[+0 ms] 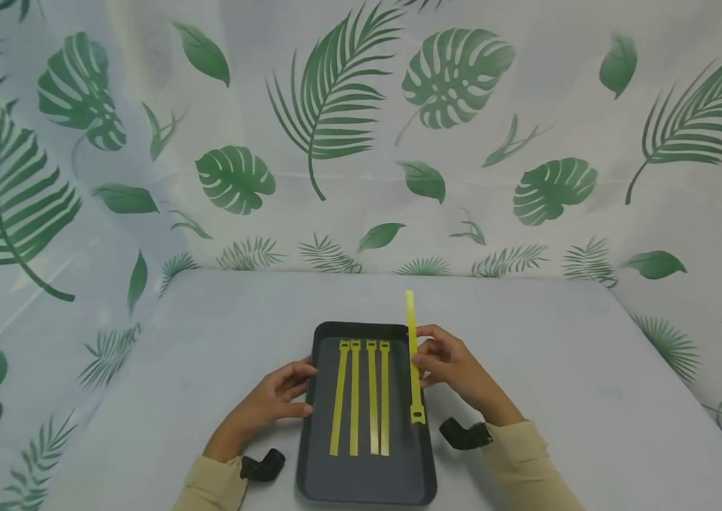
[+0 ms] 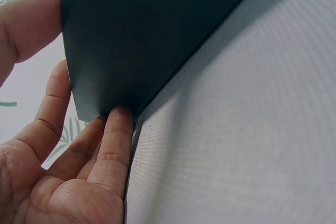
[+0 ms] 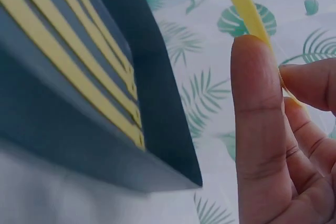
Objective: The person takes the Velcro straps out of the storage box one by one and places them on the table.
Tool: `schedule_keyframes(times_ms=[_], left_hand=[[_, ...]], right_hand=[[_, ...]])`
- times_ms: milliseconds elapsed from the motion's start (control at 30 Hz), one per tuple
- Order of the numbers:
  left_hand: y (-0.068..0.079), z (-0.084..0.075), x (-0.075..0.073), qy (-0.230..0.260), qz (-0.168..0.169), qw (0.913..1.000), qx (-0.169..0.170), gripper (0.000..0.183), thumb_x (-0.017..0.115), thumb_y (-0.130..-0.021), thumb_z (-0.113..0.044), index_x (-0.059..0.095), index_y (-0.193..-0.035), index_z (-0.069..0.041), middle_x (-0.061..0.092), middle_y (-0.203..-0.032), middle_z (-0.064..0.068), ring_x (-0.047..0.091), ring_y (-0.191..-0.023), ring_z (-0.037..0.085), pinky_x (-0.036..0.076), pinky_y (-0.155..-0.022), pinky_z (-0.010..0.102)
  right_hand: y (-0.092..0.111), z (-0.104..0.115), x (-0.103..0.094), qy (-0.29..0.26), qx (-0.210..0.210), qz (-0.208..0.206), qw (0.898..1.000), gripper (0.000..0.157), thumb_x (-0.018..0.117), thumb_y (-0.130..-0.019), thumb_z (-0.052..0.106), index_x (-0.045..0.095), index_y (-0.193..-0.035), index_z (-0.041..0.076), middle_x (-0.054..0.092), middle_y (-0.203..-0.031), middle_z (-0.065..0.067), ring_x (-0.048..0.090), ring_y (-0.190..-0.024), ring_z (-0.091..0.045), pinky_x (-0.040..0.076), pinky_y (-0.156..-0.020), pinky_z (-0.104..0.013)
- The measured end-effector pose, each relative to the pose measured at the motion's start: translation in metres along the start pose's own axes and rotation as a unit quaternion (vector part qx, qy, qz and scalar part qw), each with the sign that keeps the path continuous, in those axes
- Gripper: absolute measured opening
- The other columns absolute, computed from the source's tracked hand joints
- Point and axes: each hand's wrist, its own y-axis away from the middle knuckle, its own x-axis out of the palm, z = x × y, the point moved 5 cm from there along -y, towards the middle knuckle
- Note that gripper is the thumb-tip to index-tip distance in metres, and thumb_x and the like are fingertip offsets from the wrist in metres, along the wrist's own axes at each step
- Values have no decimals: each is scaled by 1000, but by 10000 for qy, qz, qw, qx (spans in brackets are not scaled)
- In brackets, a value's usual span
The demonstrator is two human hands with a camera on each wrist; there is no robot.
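A dark grey rectangular tray point(image 1: 367, 484) stands on the table in front of me. Several yellow cable ties point(image 1: 354, 404), each with a slotted head, lie lengthwise side by side in it, heads at the far end. My left hand point(image 1: 268, 397) holds the tray's left side; in the left wrist view its thumb tip goes behind the rim while other fingers point(image 2: 118, 135) touch the outer wall. Between thumb and fingers, my right hand point(image 1: 457, 363) pinches another yellow cable tie point(image 1: 415, 387) over the tray's right rim, slotted head towards me.
A white cloth covers the table point(image 1: 591, 397). Behind and on both sides hangs a white curtain point(image 1: 361, 220) printed with green leaves. Black wrist mounts point(image 1: 465, 433) stick out from both sleeves beside the tray.
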Motion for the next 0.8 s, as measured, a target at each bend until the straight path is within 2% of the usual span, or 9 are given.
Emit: schedule_keyframes(times_ms=[167, 367, 600, 800], left_hand=[[1, -1, 1, -14, -54, 10000, 19, 70, 84, -96, -11, 46, -146, 18, 11, -173, 38, 21, -158, 57, 43, -119, 23], [0, -3, 4, 2, -32, 10000, 27, 69, 83, -97, -11, 45, -146, 18, 10, -173, 40, 22, -157, 58, 44, -119, 22], [0, -4, 5, -14, -32, 10000, 11, 69, 82, -97, -11, 44, -146, 18, 10, -173, 39, 25, -156, 58, 45, -118, 22], [1, -3, 6, 29, -45, 10000, -22, 69, 83, -96, -10, 45, -146, 18, 10, -173, 39, 27, -156, 57, 45, -117, 22]], right_hand=[[8, -2, -9, 17, 141, -62, 9999, 49, 61, -108, 3, 39, -147, -17, 63, -96, -9, 66, -81, -15, 68, -73, -41], [20, -9, -23, -35, 360, -155, 9992, 48, 61, -109, 5, 39, -146, -17, 62, -93, -6, 65, -81, -14, 67, -74, -36], [29, -20, -33, 4, 532, -3, 9986, 48, 61, -109, 7, 38, -144, -17, 61, -89, -4, 63, -80, -13, 66, -76, -35], [36, -30, -39, 43, 826, 44, 9966, 48, 62, -109, 6, 40, -145, -16, 62, -91, -6, 64, -82, -15, 64, -77, -33]])
